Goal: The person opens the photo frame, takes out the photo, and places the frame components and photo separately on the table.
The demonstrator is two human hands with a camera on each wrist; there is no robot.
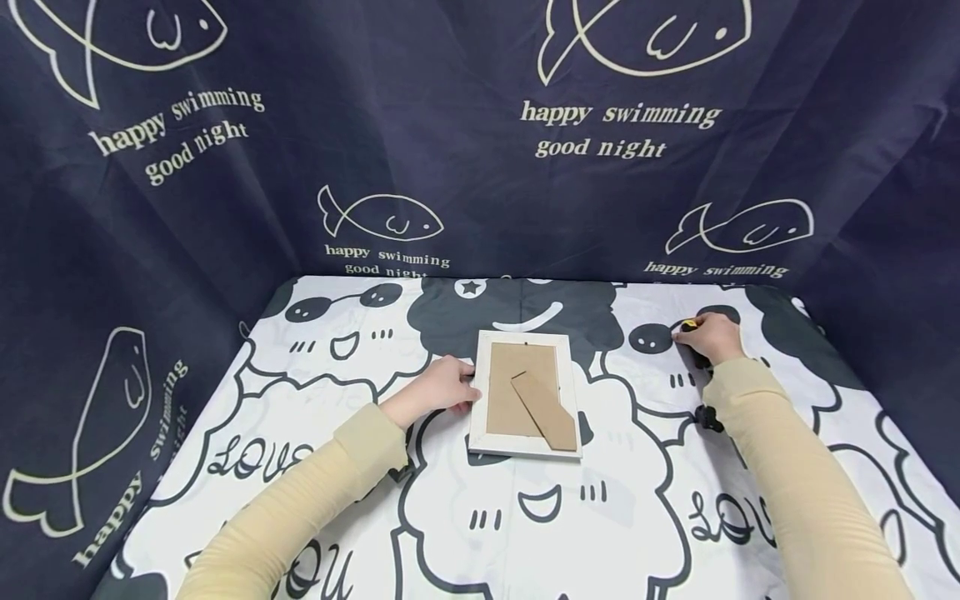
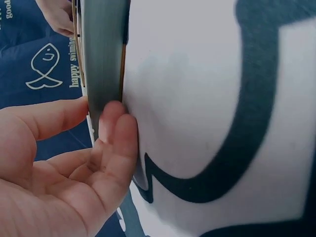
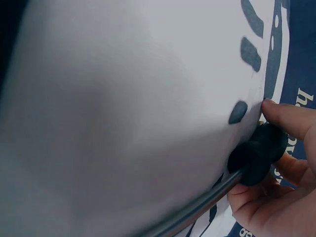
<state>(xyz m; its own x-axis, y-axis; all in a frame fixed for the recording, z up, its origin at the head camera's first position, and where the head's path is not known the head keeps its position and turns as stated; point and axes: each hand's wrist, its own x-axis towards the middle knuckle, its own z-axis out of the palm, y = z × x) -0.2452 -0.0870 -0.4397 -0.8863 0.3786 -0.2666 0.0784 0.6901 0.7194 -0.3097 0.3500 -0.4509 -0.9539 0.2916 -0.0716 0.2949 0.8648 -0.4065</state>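
Observation:
A white picture frame (image 1: pixel 525 445) lies face down on the patterned cloth. Its brown backing board (image 1: pixel 504 400) and slanted easel leg (image 1: pixel 547 410) face up. My left hand (image 1: pixel 444 385) pinches the frame's left edge; in the left wrist view, the thumb is on one side and curled fingertips (image 2: pixel 129 131) are on the other. Off to the right, my right hand (image 1: pixel 712 337) holds what looks like a screwdriver (image 3: pixel 261 150), with a black handle and metal shaft. Some yellow shows on it in the head view. Its tip is out of sight.
A white cloth (image 1: pixel 337 358) with black cartoon sheep and lettering covers the table. Dark blue curtains (image 1: pixel 480 125) with fish prints stand behind it and along both sides. A small black object (image 1: pixel 708 418) sits by the right wrist.

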